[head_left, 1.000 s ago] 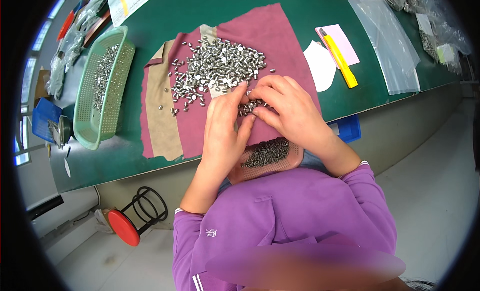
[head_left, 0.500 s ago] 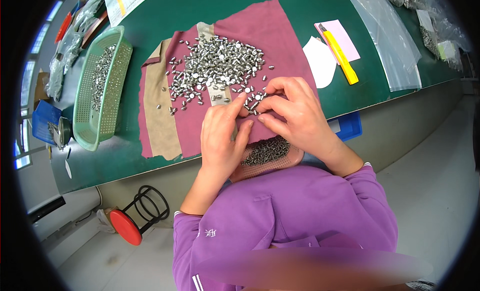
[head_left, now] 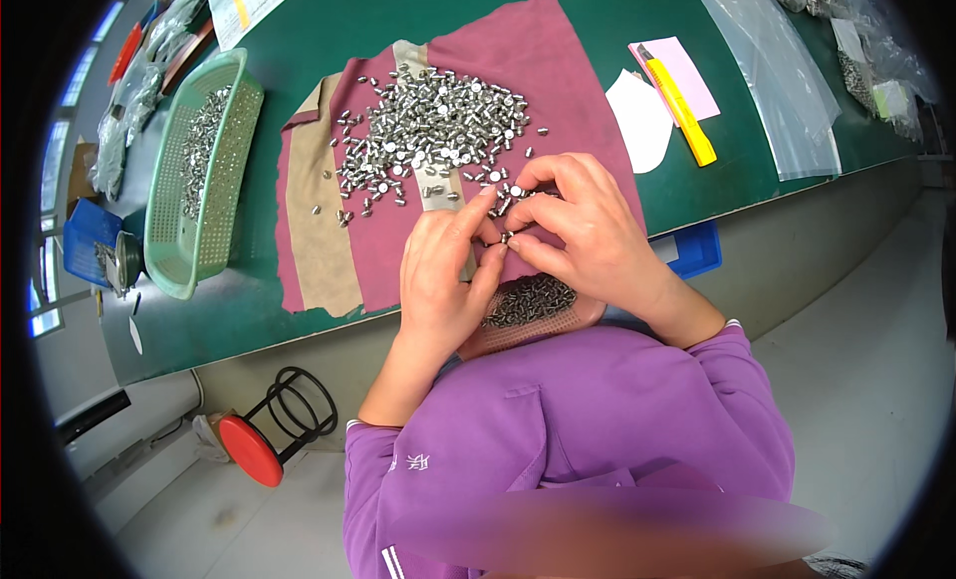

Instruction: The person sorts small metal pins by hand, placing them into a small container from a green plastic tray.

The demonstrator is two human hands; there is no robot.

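Note:
A heap of small, shiny, stepped metal cylinders (head_left: 448,116) lies on a maroon cloth (head_left: 543,61) with beige strips. My right hand (head_left: 588,226) pinches one small metal cylinder (head_left: 506,237) between thumb and finger, at the near edge of the heap. Facing it, my left hand (head_left: 443,270) has thumb and index finger apart, the thumb tip close to that same piece; its inner fingers are partly hidden. Several loose cylinders lie between my two hands. Just below them, a pink perforated basket (head_left: 533,335) in front of my body contains many darker small metal pieces.
On the green table (head_left: 329,26), a green perforated basket (head_left: 254,86) of metal pieces stands left. A yellow utility knife (head_left: 682,111) lies on pink paper at right, near clear plastic bags (head_left: 777,91). A blue bin (head_left: 702,252) sits below the edge. A red stool (head_left: 251,450) stands on the floor.
My right fingertips have drawn slightly toward me and left, bringing a small metal cylinder away from the loose ones toward my left thumb. My left hand has barely moved.

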